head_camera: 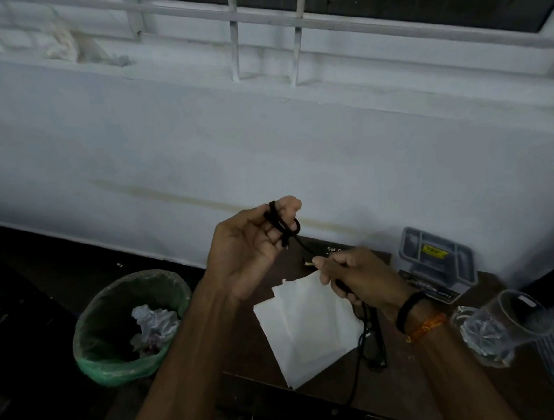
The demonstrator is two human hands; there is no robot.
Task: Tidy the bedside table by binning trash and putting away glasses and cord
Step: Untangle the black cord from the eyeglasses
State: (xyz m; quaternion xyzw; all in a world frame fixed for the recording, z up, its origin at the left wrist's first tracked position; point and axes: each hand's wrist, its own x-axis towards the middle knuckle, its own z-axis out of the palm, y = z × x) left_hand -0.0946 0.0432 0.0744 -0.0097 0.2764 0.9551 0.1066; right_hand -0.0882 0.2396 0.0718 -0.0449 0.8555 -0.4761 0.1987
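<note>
L hand has black cord looped round its fingers; R hand pinches cord's tail above table.

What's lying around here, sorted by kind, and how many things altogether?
Cord: 1
Glasses: 1
Paper sheets: 2
Clear cup: 1
Plastic box: 1
Bin: 1
Total: 7
</note>
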